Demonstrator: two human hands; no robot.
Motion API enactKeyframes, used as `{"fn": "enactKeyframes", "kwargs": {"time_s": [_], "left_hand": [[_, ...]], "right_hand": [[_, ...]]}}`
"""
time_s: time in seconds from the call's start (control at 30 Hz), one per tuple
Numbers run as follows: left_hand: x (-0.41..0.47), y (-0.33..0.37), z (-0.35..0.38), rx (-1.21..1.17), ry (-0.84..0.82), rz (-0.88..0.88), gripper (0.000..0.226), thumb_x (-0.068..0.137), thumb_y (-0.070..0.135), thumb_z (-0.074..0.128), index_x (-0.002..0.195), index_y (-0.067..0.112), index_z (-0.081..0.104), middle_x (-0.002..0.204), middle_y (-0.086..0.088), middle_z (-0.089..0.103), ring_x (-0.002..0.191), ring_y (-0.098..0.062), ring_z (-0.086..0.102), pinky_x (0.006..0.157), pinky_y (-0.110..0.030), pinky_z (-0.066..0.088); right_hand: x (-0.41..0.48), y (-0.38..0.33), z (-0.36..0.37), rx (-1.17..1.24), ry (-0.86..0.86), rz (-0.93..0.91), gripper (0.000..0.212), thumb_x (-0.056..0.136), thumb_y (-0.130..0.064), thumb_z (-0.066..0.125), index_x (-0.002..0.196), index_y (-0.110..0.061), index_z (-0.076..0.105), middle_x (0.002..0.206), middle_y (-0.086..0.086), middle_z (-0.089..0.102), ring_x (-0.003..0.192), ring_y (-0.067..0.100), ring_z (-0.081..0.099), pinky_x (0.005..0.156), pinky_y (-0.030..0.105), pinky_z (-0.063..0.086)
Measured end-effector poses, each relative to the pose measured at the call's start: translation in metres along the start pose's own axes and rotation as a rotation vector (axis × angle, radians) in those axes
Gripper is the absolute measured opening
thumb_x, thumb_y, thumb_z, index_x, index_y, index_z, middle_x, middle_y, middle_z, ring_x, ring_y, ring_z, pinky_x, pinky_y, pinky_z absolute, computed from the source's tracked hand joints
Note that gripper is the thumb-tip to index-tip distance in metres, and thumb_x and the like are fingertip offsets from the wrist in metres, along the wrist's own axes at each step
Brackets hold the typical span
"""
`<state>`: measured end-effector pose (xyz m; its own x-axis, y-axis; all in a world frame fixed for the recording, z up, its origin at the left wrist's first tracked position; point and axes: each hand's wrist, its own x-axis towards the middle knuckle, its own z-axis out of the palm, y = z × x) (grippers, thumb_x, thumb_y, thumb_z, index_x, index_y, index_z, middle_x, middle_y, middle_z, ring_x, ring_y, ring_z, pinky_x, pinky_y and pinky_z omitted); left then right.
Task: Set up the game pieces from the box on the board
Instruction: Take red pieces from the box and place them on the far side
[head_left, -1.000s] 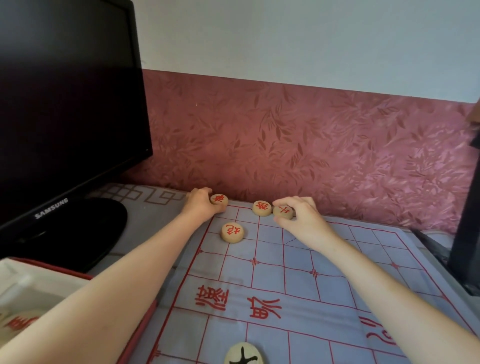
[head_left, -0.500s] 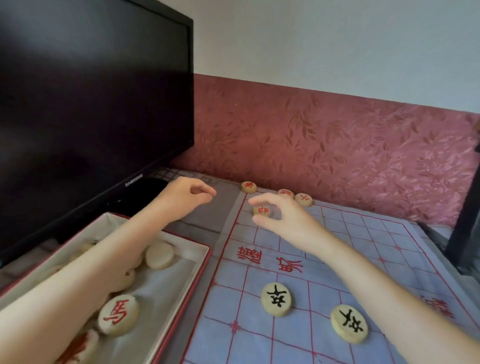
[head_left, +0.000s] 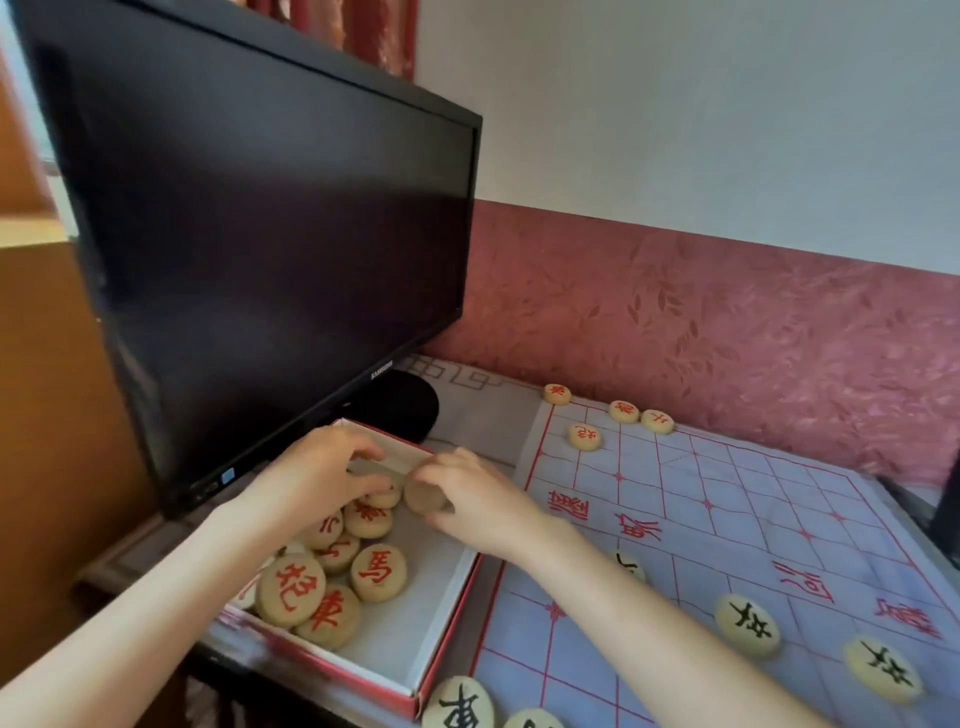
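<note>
Setup was partly done: four red pieces (head_left: 584, 435) sat along the board's (head_left: 727, 499) far edge, black pieces (head_left: 746, 624) nearer. In the box (head_left: 400, 644), beside a heap of unplaced pieces (head_left: 378, 571), the right hand (head_left: 470, 501) gripped a face-down piece (head_left: 422, 493); the left hand's (head_left: 324, 475) grasp could not be told

Soft, even daylight; slight motion blur; wide-angle warping toward the edges.

Left hand (head_left: 322, 470) and right hand (head_left: 475, 501) now in the box (head_left: 448, 613), right fingers (head_left: 441, 464) round a piece (head_left: 422, 497).
</note>
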<state>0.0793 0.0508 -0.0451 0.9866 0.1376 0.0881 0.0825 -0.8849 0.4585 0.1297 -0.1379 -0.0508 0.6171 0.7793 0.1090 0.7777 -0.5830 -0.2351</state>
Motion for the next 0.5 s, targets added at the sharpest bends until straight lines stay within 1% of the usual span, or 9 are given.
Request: {"fn": "enactKeyframes", "kwargs": {"time_s": [0.07,0.13,0.23,0.33,0.37,0.43,0.47,0.5], "left_hand": [[-0.002,-0.001,0.002,0.012,-0.027,0.015,0.044,0.068,0.058,0.065,0.107,0.040,0.061,0.114,0.011,0.052,0.098,-0.007,0.053,0.084,-0.026,0.049],[-0.003,0.001,0.003,0.010,-0.044,0.007,0.045,0.070,0.055,0.067,0.110,0.035,0.062,0.113,0.009,0.048,0.098,-0.009,0.052,0.083,-0.024,0.046],[-0.002,0.003,0.005,0.033,-0.061,-0.019,0.044,0.072,0.056,0.065,0.110,0.035,0.062,0.114,0.007,0.053,0.099,-0.012,0.052,0.082,-0.025,0.047],[-0.003,0.002,0.006,-0.003,-0.054,-0.019,0.042,0.071,0.055,0.067,0.107,0.034,0.064,0.111,0.008,0.056,0.096,-0.010,0.053,0.082,-0.026,0.049],[-0.004,0.002,0.006,-0.019,-0.051,-0.014,0.042,0.071,0.053,0.068,0.108,0.033,0.064,0.108,0.009,0.056,0.095,-0.009,0.053,0.081,-0.025,0.048],[-0.006,0.004,0.006,-0.041,-0.043,0.005,0.042,0.071,0.050,0.070,0.108,0.032,0.063,0.101,0.013,0.055,0.092,-0.007,0.051,0.078,-0.022,0.045],[-0.006,0.004,0.006,-0.048,-0.037,0.019,0.042,0.071,0.050,0.070,0.109,0.033,0.062,0.099,0.014,0.054,0.091,-0.006,0.051,0.077,-0.021,0.045],[-0.007,0.005,0.006,-0.049,-0.040,0.022,0.043,0.071,0.050,0.070,0.110,0.034,0.062,0.099,0.015,0.054,0.091,-0.005,0.051,0.076,-0.021,0.045]], "right_hand": [[0.002,-0.002,0.008,-0.021,0.018,0.029,0.039,0.084,-0.018,0.059,0.123,-0.017,0.055,0.122,0.005,0.053,0.114,0.024,0.040,0.097,0.045,0.040],[0.003,-0.004,0.012,-0.039,0.044,0.050,0.038,0.082,-0.019,0.061,0.120,-0.016,0.055,0.120,0.005,0.052,0.116,0.025,0.041,0.098,0.046,0.040],[0.001,-0.008,0.011,-0.060,0.092,0.075,0.037,0.083,-0.023,0.061,0.119,-0.015,0.055,0.121,0.005,0.054,0.117,0.025,0.045,0.094,0.043,0.044],[-0.003,-0.013,0.006,-0.034,0.123,0.101,0.036,0.088,-0.031,0.052,0.121,-0.017,0.054,0.117,0.007,0.061,0.108,0.028,0.055,0.084,0.039,0.049],[-0.004,-0.014,0.004,-0.002,0.125,0.123,0.037,0.090,-0.032,0.047,0.124,-0.018,0.053,0.113,0.010,0.064,0.103,0.030,0.059,0.078,0.036,0.048],[-0.007,-0.012,0.001,0.038,0.105,0.170,0.038,0.094,-0.030,0.041,0.129,-0.018,0.051,0.110,0.012,0.066,0.097,0.031,0.061,0.069,0.030,0.041],[-0.008,-0.011,0.000,0.046,0.094,0.181,0.037,0.095,-0.028,0.039,0.129,-0.017,0.050,0.112,0.012,0.065,0.098,0.030,0.061,0.069,0.029,0.039],[-0.008,-0.010,0.001,0.058,0.091,0.188,0.036,0.096,-0.026,0.038,0.128,-0.016,0.051,0.116,0.012,0.063,0.102,0.029,0.059,0.071,0.029,0.040]]}}
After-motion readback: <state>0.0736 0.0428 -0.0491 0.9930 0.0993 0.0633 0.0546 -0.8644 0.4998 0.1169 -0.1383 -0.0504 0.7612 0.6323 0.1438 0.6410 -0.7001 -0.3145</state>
